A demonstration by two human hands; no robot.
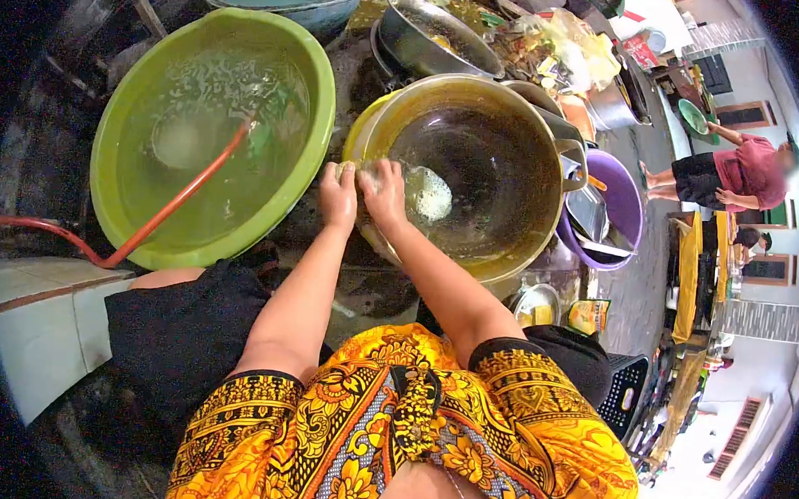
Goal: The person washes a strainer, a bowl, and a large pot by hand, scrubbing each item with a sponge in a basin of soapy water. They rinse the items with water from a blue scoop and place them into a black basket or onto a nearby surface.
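Observation:
A large, wide metal pot [501, 178] stands tilted toward me, its inside dark and wet. A patch of white suds [430, 196] lies inside near the left wall. My left hand [338, 195] is closed at the pot's left edge, its fingers curled over that side. Right beside it, my right hand [383, 193] is closed at the same rim, close to the suds. Whatever is in its fingers is hidden. A loop handle [574, 164] shows on the pot's far right side, and a yellow rim [356, 132] shows behind the pot.
At left, a green basin [321, 94] holds cloudy water, with an orange hose [174, 199] running into it. A purple basin [634, 226] with utensils stands right of the pot. Metal pans [440, 33] sit behind. Another person [751, 171] stands far right, holding a green bowl.

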